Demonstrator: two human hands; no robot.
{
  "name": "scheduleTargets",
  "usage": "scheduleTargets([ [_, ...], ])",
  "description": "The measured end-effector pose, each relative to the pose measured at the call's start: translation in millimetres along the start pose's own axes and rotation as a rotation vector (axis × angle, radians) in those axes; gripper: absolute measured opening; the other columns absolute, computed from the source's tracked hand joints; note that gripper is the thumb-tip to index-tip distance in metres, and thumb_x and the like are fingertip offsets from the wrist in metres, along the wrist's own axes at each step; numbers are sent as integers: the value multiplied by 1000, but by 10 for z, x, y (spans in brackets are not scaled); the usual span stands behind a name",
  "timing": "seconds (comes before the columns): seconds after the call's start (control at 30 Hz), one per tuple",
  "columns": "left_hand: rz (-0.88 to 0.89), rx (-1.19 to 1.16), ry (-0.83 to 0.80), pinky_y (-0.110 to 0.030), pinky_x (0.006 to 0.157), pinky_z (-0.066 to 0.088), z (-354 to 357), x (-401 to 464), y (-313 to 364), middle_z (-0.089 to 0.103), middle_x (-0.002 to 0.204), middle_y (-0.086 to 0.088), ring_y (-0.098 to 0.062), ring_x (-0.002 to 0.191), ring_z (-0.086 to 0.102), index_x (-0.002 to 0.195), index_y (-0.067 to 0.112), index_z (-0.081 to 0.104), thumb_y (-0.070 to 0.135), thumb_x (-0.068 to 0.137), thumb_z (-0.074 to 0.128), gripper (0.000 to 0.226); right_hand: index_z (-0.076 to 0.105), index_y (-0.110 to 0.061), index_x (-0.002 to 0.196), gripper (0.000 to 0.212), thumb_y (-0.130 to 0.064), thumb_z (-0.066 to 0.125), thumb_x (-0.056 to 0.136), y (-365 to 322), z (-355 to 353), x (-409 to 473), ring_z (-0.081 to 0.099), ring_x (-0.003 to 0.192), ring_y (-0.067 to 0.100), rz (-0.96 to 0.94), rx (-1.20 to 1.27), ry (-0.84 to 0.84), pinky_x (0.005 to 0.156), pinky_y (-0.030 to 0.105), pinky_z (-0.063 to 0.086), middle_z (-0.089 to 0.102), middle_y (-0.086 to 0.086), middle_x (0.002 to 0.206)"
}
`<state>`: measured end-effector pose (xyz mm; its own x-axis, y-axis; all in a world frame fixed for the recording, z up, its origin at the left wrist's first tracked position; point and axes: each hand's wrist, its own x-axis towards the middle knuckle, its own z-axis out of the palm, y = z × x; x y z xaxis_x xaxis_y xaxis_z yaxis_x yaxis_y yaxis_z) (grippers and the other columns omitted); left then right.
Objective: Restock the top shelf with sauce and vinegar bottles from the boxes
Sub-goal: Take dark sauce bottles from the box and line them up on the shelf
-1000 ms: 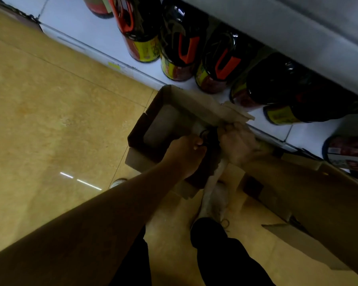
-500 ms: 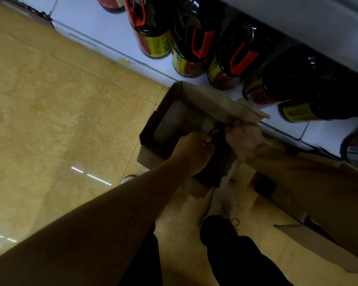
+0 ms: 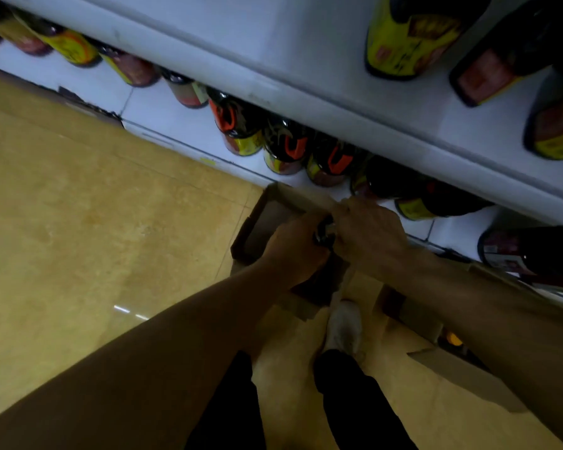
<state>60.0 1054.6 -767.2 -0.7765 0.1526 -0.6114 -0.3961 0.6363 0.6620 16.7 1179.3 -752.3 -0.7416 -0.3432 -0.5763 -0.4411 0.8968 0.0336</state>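
An open cardboard box (image 3: 267, 219) sits on the floor against the bottom shelf. Both my hands are over its right half. My left hand (image 3: 294, 251) and my right hand (image 3: 369, 233) curl round a dark bottle (image 3: 325, 233), of which only a glossy bit of its top shows between them. The rest of the bottle is hidden by my hands. The box's left half looks bare inside.
Dark sauce bottles with orange handles (image 3: 286, 147) line the bottom shelf (image 3: 176, 115). More bottles with yellow labels (image 3: 407, 40) stand on the white shelf above (image 3: 306, 92). A second open box (image 3: 436, 323) lies at the right by my white shoe (image 3: 345, 326). Tan floor spreads to the left.
The view has tilted up, bringing the upper shelf into sight. Both hands have stayed together on the dark bottle and seem slightly higher over the box.
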Motion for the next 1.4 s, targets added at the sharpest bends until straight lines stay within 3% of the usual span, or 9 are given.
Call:
scheduleTargets([
  [0.17, 211, 56, 10, -34, 101, 38, -422, -336, 346, 52, 137, -10, -28, 125, 46, 136, 11, 49, 12, 87, 68, 53, 45, -12, 134, 38, -25, 47, 98, -47, -705, -405, 47, 118, 27, -125, -1, 108, 75, 31, 30, 46, 13, 132],
  [0.3, 346, 2, 101, -46, 88, 49, -703, -633, 609, 60, 119, -13, -27, 109, 56, 119, 4, 56, 18, 75, 75, 50, 48, -13, 120, 34, -30, 54, 92, -148, -1355, -797, 50, 104, 23, -125, 63, 215, 68, 30, 28, 50, 7, 117],
  [0.43, 403, -25, 144, -43, 82, 50, -1070, -1044, 971, 60, 115, -13, -28, 103, 58, 122, 9, 53, 18, 80, 71, 47, 45, -16, 119, 37, -29, 56, 86, -275, -1992, -1223, 53, 93, 25, -151, 154, 306, 69, 34, 43, 53, 6, 103],
  [0.6, 357, 44, 204, -38, 77, 51, -1559, -1514, 1461, 60, 92, 1, -22, 94, 60, 95, 20, 54, 20, 86, 61, 12, 45, -16, 123, 44, -33, 57, 84, -411, -2689, -1642, 56, 93, 28, -156, 187, 398, 70, 35, 46, 57, 8, 105],
  [0.7, 460, 71, 226, -31, 61, 41, -1876, -1845, 1736, 49, 73, 11, -26, 85, 61, 75, 31, 40, 31, 76, 53, 13, 48, -14, 122, 46, -32, 58, 81, -480, -3122, -1891, 59, 88, 28, -159, 193, 462, 72, 39, 52, 60, 8, 104],
  [0.87, 559, 38, 294, -39, 69, 55, -2357, -2364, 2171, 63, 83, 4, -21, 88, 65, 88, 28, 53, 41, 76, 53, 18, 47, -18, 121, 45, -33, 59, 81, -585, -3851, -2361, 57, 81, 22, -162, 227, 601, 66, 35, 50, 61, 2, 94],
  [1.07, 695, -5, 344, -15, 62, 49, -2917, -2928, 2630, 65, 85, 20, 4, 85, 61, 90, 47, 51, 40, 79, 61, 16, 44, -24, 129, 54, -44, 60, 81, -685, -4595, -2868, 57, 85, 21, -171, 266, 738, 64, 34, 44, 61, -4, 97],
  [1.2, 744, -2, 374, -42, 73, 57, -3207, -3208, 2913, 69, 90, 7, -10, 89, 66, 96, 29, 59, 32, 81, 63, 16, 45, -27, 127, 55, -47, 62, 79, -754, -5000, -3163, 56, 81, 17, -153, 292, 819, 65, 32, 43, 58, -9, 91],
  [1.4, 867, -108, 319, -47, 80, 57, -3616, -3714, 3489, 74, 88, -1, -14, 89, 70, 91, 16, 69, 14, 84, 67, 8, 47, -30, 124, 55, -46, 66, 75, -742, -5607, -3638, 60, 88, 20, -115, 402, 928, 74, 35, 50, 62, -5, 95],
])
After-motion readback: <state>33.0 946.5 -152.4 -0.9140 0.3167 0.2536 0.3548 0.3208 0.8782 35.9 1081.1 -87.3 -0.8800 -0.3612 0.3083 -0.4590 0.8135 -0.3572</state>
